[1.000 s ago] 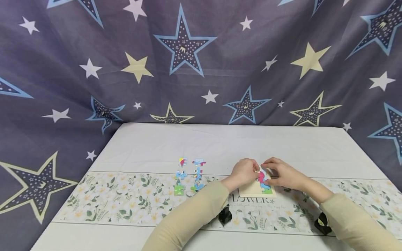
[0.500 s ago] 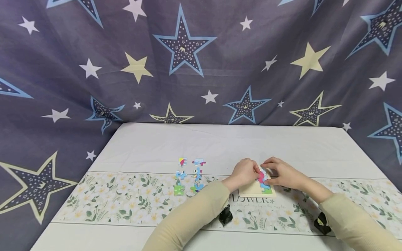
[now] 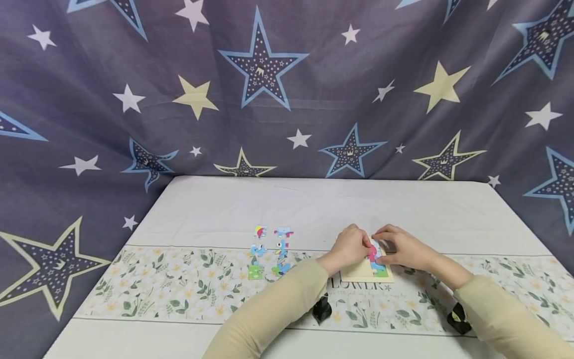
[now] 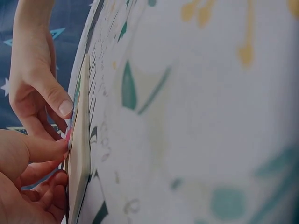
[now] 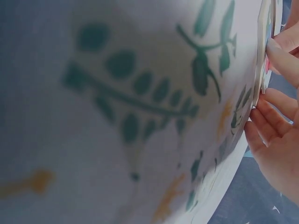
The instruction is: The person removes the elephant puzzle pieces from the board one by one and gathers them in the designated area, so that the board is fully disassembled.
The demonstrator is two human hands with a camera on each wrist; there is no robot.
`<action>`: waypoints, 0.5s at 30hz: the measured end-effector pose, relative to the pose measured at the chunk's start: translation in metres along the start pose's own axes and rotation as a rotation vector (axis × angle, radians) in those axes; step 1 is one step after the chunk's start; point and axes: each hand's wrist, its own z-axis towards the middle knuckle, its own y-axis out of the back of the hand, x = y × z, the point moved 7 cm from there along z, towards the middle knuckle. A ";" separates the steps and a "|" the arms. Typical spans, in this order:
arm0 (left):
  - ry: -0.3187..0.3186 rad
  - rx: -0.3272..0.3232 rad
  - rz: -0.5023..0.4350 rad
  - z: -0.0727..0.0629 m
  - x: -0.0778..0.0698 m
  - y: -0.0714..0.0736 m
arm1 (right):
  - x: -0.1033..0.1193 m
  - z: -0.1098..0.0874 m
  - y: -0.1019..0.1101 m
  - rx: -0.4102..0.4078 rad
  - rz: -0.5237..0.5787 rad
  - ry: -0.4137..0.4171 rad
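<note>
A shallow wooden puzzle board (image 3: pixel 356 273) lies on the table with joined, brightly coloured pieces (image 3: pixel 380 270) along its right side. My left hand (image 3: pixel 349 248) pinches a pink-marked puzzle piece (image 3: pixel 372 253) between thumb and forefinger, down at the board; its other fingers curl beneath, as the left wrist view shows. Most of that piece is hidden by fingertips. From the right, my right hand (image 3: pixel 405 249) spans the board's upper right corner with loosely bent fingers. Its thumb (image 5: pixel 282 58) rests over the laid pieces, and its fingers (image 5: pixel 275 109) touch the board's edge.
Left of the board several loose puzzle pieces lie in two columns, among them a green one (image 3: pixel 255 271) and a red-and-yellow one (image 3: pixel 260 231). A flowered cloth strip (image 3: pixel 179 284) crosses the white table. Behind hangs a star-patterned curtain (image 3: pixel 314 99).
The piece at my left fingertips, whose pale edge showed raised a second ago, now sits flatter against the board. Both hands have hardly shifted.
</note>
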 end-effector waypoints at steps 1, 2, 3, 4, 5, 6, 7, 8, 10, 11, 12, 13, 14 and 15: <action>-0.001 0.001 0.003 0.000 0.000 0.000 | 0.000 0.000 0.000 -0.001 0.000 0.000; -0.002 0.004 0.005 0.000 0.000 0.000 | 0.000 0.000 0.000 -0.002 0.001 0.002; -0.003 0.006 0.003 0.000 0.000 0.000 | 0.000 -0.001 0.000 -0.003 0.001 0.004; -0.005 0.008 0.002 0.001 0.000 0.000 | 0.000 -0.001 0.000 -0.004 0.001 0.006; -0.007 0.009 -0.002 0.001 0.000 -0.001 | 0.001 -0.001 0.000 -0.005 0.000 0.007; -0.008 0.009 -0.003 0.001 0.001 -0.001 | 0.001 -0.001 0.000 -0.008 -0.002 0.010; -0.008 0.009 -0.003 0.002 0.001 -0.001 | 0.001 -0.001 0.000 -0.009 -0.003 0.012; -0.007 0.011 -0.005 0.002 0.002 -0.001 | 0.001 -0.001 0.000 -0.011 -0.005 0.014; -0.002 0.010 -0.009 0.003 0.003 -0.001 | 0.001 -0.001 0.000 -0.015 -0.013 0.014; 0.001 0.010 -0.011 0.003 0.003 -0.001 | 0.001 -0.001 0.001 -0.016 -0.016 0.014; 0.004 0.011 -0.011 0.003 0.004 -0.001 | 0.001 -0.001 0.001 -0.017 -0.017 0.013; 0.006 0.012 -0.010 0.003 0.004 -0.001 | 0.001 -0.001 0.001 -0.016 -0.017 0.010; 0.008 0.013 -0.009 0.003 0.004 -0.001 | 0.001 0.000 0.001 -0.016 -0.018 0.009; 0.010 0.015 -0.014 0.003 0.004 -0.001 | 0.001 0.000 0.001 -0.016 -0.017 0.007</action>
